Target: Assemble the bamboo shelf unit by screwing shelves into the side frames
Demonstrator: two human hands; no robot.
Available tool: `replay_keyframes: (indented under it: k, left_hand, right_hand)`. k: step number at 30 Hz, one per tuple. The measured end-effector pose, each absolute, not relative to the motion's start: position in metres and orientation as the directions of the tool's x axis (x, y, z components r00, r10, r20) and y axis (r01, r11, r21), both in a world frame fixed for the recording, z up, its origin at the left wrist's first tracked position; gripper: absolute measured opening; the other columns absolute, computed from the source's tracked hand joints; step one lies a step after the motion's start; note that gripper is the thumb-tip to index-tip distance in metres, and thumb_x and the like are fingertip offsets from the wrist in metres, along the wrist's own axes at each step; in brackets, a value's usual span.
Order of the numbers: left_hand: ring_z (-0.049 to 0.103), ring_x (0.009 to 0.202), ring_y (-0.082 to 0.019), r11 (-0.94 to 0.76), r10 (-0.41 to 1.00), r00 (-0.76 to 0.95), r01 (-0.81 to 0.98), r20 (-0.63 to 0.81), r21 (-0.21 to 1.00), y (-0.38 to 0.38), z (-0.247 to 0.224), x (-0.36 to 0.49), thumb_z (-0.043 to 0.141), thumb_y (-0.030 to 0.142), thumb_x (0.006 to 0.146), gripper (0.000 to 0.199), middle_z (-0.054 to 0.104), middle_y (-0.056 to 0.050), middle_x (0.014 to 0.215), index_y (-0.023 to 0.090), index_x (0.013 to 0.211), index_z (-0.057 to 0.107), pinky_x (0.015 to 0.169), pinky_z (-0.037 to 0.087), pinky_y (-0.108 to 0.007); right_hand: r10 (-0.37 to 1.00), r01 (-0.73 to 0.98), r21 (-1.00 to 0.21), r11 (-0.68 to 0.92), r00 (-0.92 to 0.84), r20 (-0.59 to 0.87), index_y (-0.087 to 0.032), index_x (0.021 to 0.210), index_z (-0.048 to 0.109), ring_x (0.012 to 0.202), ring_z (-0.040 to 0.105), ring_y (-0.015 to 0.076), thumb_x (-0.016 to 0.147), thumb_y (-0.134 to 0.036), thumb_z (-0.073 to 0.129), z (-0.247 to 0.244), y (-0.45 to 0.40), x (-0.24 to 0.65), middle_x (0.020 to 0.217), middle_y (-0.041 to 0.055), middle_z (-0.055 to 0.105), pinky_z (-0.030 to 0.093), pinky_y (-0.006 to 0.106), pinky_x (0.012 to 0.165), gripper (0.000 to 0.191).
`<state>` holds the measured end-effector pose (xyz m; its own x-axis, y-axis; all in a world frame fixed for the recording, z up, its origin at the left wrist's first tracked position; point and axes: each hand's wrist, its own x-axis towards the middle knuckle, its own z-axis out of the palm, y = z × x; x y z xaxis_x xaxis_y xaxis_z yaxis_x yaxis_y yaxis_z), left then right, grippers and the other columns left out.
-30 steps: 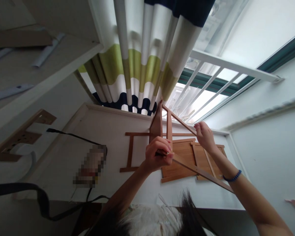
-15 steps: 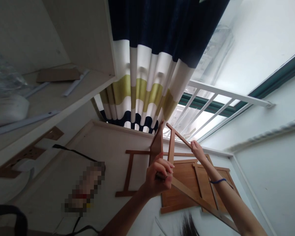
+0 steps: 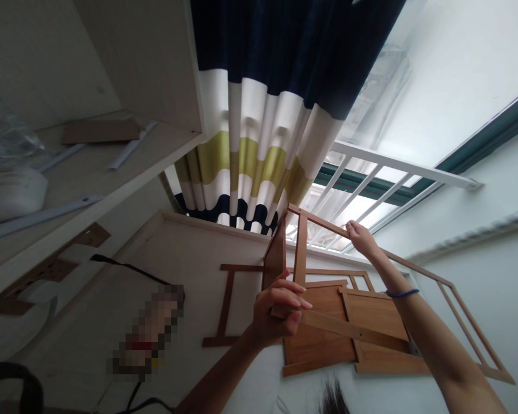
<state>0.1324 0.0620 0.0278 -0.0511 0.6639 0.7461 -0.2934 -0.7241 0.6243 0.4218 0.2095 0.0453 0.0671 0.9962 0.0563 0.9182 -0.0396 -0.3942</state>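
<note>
My right hand [image 3: 361, 238] is closed around the upper rail of a brown wooden frame [image 3: 322, 222]. The frame runs off to the right behind my forearm, and its slatted far end shows at the lower right. At its left end the rail meets the top corner of an upright wooden panel [image 3: 276, 256]; whether they are joined I cannot tell. My left hand [image 3: 281, 305] curls around the lower corner, where the frame's lower rail [image 3: 354, 329] comes close to the panel. My palm hides that corner.
Flat wooden panels [image 3: 323, 342] lie behind the frame, and an H-shaped wooden piece [image 3: 225, 305] lies left of the upright panel. A striped curtain [image 3: 259, 155] and white railing [image 3: 406, 165] stand beyond. On the left are a shelf [image 3: 151, 164] and a black cable [image 3: 129, 265].
My right hand has swung the frame up and rightward. Its upper rail end, apart from the upright panel before, now meets the panel's top corner. My left hand stays nearly in place, fingers slightly looser.
</note>
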Motion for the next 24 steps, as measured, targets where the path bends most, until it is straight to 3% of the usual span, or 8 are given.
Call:
replay_keyframes:
  k: [5, 12, 18, 24]
  left_hand:
    - [0.059, 0.091, -0.019, -0.726, 0.658, -0.047, -0.303, 0.752, 0.617, 0.066, 0.025, 0.129, 0.062, 0.019, 0.069, 0.010, 0.070, -0.003, 0.074, 0.018, 0.068, 0.052, 0.090, 0.042, -0.043]
    - [0.058, 0.090, -0.018, -0.687, 0.691, -0.016, -0.325, 0.722, 0.650, 0.064, 0.025, 0.127, 0.063, 0.017, 0.068, 0.012, 0.069, -0.001, 0.066, 0.019, 0.067, 0.052, 0.093, 0.038, -0.043]
    - [0.058, 0.080, -0.017, -0.676, 0.702, -0.016, -0.330, 0.712, 0.659, 0.064, 0.030, 0.128, 0.063, 0.018, 0.067, 0.011, 0.068, -0.001, 0.061, 0.019, 0.065, 0.052, 0.091, 0.038, -0.043]
    - [0.057, 0.065, -0.013, -0.725, 0.645, 0.029, -0.292, 0.763, 0.624, 0.068, 0.036, 0.124, 0.061, 0.014, 0.066, 0.007, 0.067, 0.000, 0.058, 0.019, 0.066, 0.055, 0.079, 0.044, -0.035]
  right_hand:
    - [0.999, 0.949, -0.315, 0.010, 0.001, 0.037, -0.013, 0.095, 0.054, 0.074, 0.053, 0.0102, 0.089, -0.038, 0.043, 0.066, 0.225, 0.411, 0.086, 0.0029, 0.055, 0.047, 0.028, 0.068, 0.029]
    - [0.998, 0.956, -0.286, 0.070, -0.068, 0.017, -0.013, 0.097, 0.054, 0.077, 0.053, 0.0108, 0.089, -0.038, 0.043, 0.070, 0.242, 0.397, 0.090, 0.0036, 0.055, 0.047, 0.029, 0.070, 0.028]
    - [0.994, 0.944, -0.309, 0.114, -0.109, 0.032, -0.013, 0.096, 0.054, 0.075, 0.053, 0.0105, 0.088, -0.038, 0.044, 0.058, 0.250, 0.391, 0.088, 0.0033, 0.055, 0.047, 0.028, 0.069, 0.028]
    - [0.992, 0.928, -0.352, 0.124, -0.120, 0.032, -0.013, 0.098, 0.053, 0.077, 0.054, 0.0111, 0.088, -0.038, 0.045, 0.046, 0.254, 0.392, 0.090, 0.0037, 0.055, 0.047, 0.029, 0.070, 0.028]
